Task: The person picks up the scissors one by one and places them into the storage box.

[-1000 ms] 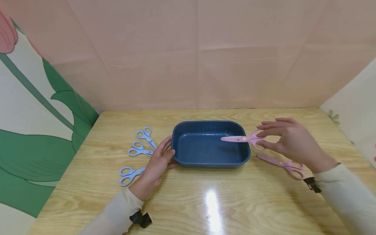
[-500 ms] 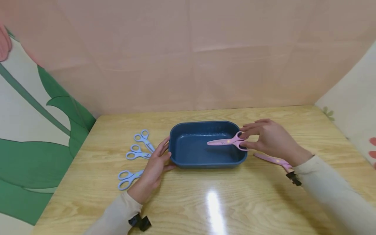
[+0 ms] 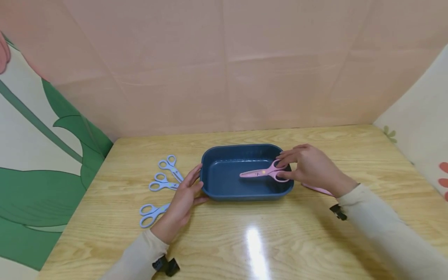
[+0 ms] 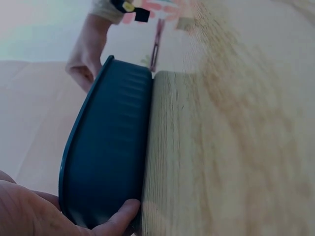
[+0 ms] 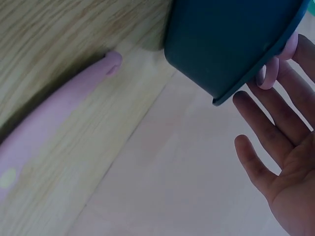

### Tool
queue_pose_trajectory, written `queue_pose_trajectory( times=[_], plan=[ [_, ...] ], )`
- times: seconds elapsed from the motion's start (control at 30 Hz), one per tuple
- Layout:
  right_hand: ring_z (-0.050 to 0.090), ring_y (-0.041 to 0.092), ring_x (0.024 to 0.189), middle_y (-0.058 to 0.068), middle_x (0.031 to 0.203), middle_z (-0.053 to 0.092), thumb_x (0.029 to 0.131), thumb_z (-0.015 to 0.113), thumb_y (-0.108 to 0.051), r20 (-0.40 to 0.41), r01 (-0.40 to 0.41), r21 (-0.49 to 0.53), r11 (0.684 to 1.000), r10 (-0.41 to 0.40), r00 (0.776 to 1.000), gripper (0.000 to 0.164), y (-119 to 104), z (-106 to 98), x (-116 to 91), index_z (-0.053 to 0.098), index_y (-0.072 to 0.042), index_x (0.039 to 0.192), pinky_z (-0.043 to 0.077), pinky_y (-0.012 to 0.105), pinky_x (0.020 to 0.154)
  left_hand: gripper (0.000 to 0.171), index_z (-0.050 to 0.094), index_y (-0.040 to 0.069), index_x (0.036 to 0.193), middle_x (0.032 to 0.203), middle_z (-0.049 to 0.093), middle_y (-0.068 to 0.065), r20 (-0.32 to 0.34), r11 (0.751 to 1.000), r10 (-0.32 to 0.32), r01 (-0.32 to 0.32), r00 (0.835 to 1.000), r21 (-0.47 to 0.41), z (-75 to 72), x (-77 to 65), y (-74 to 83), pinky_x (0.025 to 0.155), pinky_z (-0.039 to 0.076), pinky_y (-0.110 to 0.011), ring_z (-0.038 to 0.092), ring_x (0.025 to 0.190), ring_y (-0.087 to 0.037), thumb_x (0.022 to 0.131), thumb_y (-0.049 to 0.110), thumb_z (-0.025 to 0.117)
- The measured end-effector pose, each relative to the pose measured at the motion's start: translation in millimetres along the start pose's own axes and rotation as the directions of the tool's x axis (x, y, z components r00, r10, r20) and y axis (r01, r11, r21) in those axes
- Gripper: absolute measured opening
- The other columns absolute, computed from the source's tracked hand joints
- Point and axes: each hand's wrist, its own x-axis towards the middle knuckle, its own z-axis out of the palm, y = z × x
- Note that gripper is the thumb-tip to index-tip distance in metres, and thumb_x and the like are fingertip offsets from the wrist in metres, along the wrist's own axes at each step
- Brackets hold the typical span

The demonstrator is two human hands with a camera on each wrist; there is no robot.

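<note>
A dark blue rectangular tub stands mid-table. My left hand holds its left end, with one digit low along the outer wall. My right hand pinches a pair of pink scissors by the handle loops. The closed blades point left over the tub's inside, and the loops are near its right rim. In the right wrist view, the loops show past the rim by the fingers. A second pair of pink scissors lies right of the tub, partly hidden under my right wrist.
Several blue scissors lie left of the tub: an upper pair, a middle pair and a lower pair, some partly behind my left hand. The wooden table meets a pink-covered wall at the back.
My right hand has moved left with the pink scissors, from beside the tub's right end to over its inside. My left hand has stayed at the tub's left end.
</note>
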Motion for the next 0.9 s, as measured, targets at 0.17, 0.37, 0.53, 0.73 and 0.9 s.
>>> queue_pose_trajectory(
  times=[0.17,0.37,0.53,0.73,0.9],
  plan=[
    [0.068,0.019,0.102,-0.007,0.105,0.073,0.073,0.081,-0.039,0.016,0.002,-0.008,1.0,-0.002,1.0,0.016,-0.8,4.1,2.1,0.076,-0.031,0.086,0.043,0.05,0.1,0.051,0.033,0.027,0.148,0.157,0.029,-0.004,-0.002,1.0,-0.004,0.004,1.0,0.003,0.3,-0.1,0.7,0.087,0.052,-0.044,0.04,0.134,-0.033,0.101,0.008,0.038],
    [0.068,0.019,0.101,-0.006,0.106,0.074,0.073,0.08,-0.039,0.043,0.003,-0.01,1.0,-0.003,0.999,0.016,-2.1,8.2,1.9,0.076,-0.031,0.086,0.044,0.052,0.099,0.049,0.036,0.027,0.147,0.158,0.026,0.002,-0.014,1.0,-0.019,0.019,1.0,0.006,1.5,-0.2,0.1,0.088,0.053,-0.043,0.044,0.13,-0.033,0.101,0.009,0.038],
    [0.068,0.017,0.101,-0.005,0.101,0.075,0.071,0.081,-0.04,0.041,0.025,-0.029,0.999,-0.024,0.999,0.018,-3.3,13.7,2.8,0.077,-0.026,0.084,0.043,0.05,0.099,0.049,0.037,0.027,0.147,0.158,0.025,0.001,-0.021,1.0,-0.026,0.026,0.999,0.008,2.4,-0.6,-0.7,0.087,0.053,-0.042,0.045,0.129,-0.033,0.101,0.009,0.039],
    [0.067,0.018,0.106,-0.005,0.101,0.075,0.071,0.081,-0.04,0.07,-0.004,-0.05,0.999,0.008,0.998,0.02,-5.2,18.6,4.5,0.077,-0.026,0.085,0.041,0.052,0.1,0.049,0.036,0.026,0.147,0.158,0.026,0.0,-0.02,1.0,-0.024,0.024,1.0,0.02,3.0,-1.1,0.1,0.088,0.052,-0.043,0.045,0.129,-0.034,0.101,0.01,0.039],
    [0.066,0.019,0.107,-0.005,0.101,0.075,0.071,0.081,-0.04,0.076,-0.02,-0.054,0.998,0.024,0.997,0.02,-7.4,20.9,6.9,0.077,-0.026,0.084,0.037,0.054,0.102,0.049,0.035,0.027,0.147,0.157,0.027,-0.001,-0.021,1.0,-0.018,0.018,1.0,0.02,2.2,-1.1,0.7,0.088,0.053,-0.044,0.044,0.13,-0.034,0.101,0.01,0.039]
  ],
)
